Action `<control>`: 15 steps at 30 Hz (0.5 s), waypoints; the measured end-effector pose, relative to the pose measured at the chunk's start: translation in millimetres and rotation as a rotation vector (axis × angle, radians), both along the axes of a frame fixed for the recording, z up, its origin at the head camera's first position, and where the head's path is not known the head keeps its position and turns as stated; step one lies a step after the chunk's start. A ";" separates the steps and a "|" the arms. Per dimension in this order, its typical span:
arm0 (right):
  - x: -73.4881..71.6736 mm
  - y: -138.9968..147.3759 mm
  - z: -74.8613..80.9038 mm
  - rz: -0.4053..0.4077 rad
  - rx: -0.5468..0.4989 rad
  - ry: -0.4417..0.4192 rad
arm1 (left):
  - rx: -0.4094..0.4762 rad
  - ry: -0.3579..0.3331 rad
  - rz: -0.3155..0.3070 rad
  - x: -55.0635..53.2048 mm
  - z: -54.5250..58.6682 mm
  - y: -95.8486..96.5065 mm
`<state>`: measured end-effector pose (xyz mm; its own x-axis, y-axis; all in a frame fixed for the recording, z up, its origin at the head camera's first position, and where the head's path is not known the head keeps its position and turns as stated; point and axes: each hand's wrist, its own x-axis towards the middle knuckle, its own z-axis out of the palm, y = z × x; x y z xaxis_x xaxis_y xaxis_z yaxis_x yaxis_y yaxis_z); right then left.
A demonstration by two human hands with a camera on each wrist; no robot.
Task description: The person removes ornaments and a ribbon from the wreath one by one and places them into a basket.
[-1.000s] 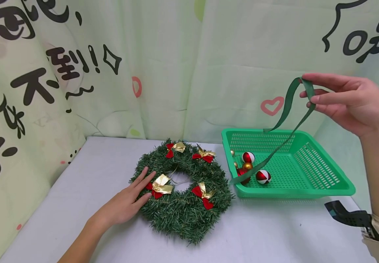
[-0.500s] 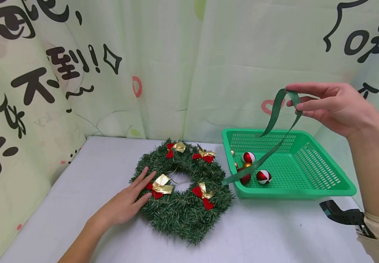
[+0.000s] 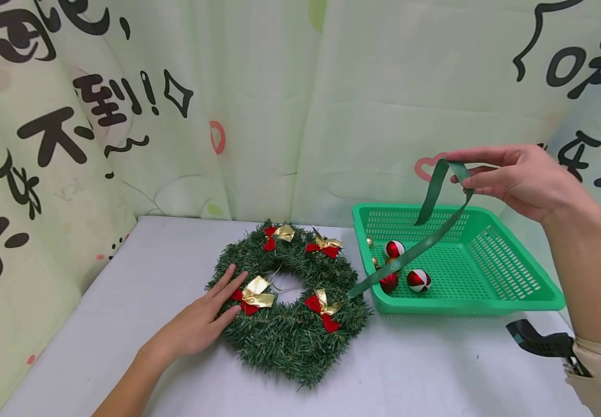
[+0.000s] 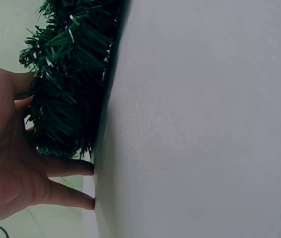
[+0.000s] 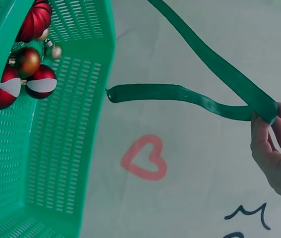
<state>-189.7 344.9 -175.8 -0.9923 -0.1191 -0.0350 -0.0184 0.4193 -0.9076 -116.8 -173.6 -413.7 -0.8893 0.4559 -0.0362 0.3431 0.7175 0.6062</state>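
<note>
A green wreath (image 3: pixel 290 359) with several red and gold bows lies flat on the white table. My left hand (image 3: pixel 201 321) rests on its left side with fingers spread, beside a gold bow (image 3: pixel 257 292). In the left wrist view, two fingers of the left hand (image 4: pixel 11 163) reach down to the tabletop next to the wreath (image 4: pixel 71 89). Above the basket, my right hand (image 3: pixel 524 176) pinches a green ribbon (image 3: pixel 425 246) near its bend. One tail hangs short; the longer one slants down to the wreath's right edge. The right wrist view shows the ribbon (image 5: pixel 220 74) between thumb and fingers (image 5: pixel 261 144).
A green plastic basket (image 3: pixel 488 306) stands right of the wreath. In its left part lie a red-and-white ball (image 3: pixel 418 280), another like it (image 3: pixel 394 249), a red ornament (image 3: pixel 389 282) and small gold balls. A printed curtain (image 3: pixel 258 116) hangs behind the table.
My right hand has moved left and down with the ribbon, so the ribbon's long tail now reaches the wreath's right edge. The left hand and the wreath have stayed put.
</note>
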 end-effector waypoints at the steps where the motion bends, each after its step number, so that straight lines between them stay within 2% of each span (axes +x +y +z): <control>1: -0.8 0.8 -1.1 0.000 0.014 -0.003 | -0.001 0.000 0.001 0.0 0.0 -0.1; 7: -5.6 3.7 -13.2 0.004 0.094 -0.039 | -0.004 0.000 0.004 -0.1 0.7 -0.5; 15: -8.0 -6.2 -29.8 0.050 0.168 -0.086 | -0.003 0.000 0.003 -1.0 -0.3 -0.3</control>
<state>-197.7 338.6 -205.6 -0.9777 -0.1538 -0.1430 0.0315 0.5659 -0.8239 -117.7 -173.8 -414.0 -0.8907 0.4531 -0.0375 0.3411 0.7205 0.6038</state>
